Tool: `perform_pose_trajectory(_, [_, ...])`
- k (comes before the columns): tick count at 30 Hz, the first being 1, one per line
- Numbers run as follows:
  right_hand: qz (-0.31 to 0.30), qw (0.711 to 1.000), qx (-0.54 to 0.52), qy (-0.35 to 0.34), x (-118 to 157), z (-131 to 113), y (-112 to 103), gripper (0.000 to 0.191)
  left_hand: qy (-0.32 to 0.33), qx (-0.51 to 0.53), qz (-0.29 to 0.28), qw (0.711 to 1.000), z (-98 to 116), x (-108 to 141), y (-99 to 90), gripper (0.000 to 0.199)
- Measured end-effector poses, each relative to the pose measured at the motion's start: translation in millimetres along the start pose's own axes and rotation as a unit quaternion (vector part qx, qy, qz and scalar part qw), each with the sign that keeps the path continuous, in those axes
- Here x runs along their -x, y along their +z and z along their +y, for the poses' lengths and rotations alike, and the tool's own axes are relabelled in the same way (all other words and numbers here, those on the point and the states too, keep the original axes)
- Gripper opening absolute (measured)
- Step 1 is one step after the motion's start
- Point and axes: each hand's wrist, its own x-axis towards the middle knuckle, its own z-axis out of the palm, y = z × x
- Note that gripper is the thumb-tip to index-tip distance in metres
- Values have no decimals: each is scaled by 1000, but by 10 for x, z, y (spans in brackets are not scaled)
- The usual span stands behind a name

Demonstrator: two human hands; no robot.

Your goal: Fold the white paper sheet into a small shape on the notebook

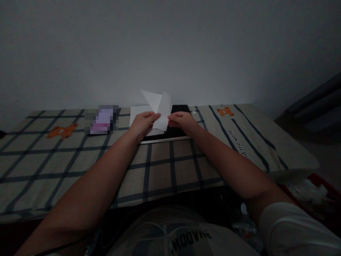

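Shirt nearest | paper: tip leftward, long axis near-far | left grip, right grip pinching it

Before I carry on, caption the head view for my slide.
Left hand and right hand holding folded white paper above a flat black object on a checked tablecloth.

We see the folded paper as smooth and matt, and the white sheet below it shows the same plain paper finish. The black slab looks flat, smooth and dull, though in this dim light we cannot tell whether it is card or plastic. We read the tablecloth as matt woven cloth, lightly rumpled, and the shirt as soft, lustreless fabric. The wall looks matt and faintly grainy to us.
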Motion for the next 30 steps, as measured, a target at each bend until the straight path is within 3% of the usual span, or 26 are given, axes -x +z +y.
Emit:
perform_pose_trajectory(8, [3, 1000, -9, -23, -22, 14, -10, 14, 5, 4, 17, 1000, -3, -7, 15, 29])
perform_pose_trajectory(13, [3, 1000, 2, -12, -5, -2, -3, 11, 41, 18, 41, 998, -12, -60, -12, 35])
perform_pose_trajectory(22, [15, 999, -13, -40, -34, 35, -18, 23, 13, 37, 30, 999, -10, -17, 40, 33])
perform_pose_trajectory(30, [35, 998, -17, -48, -26, 37, -5, 14, 4, 53, -3, 999, -55, -42, 0, 37])
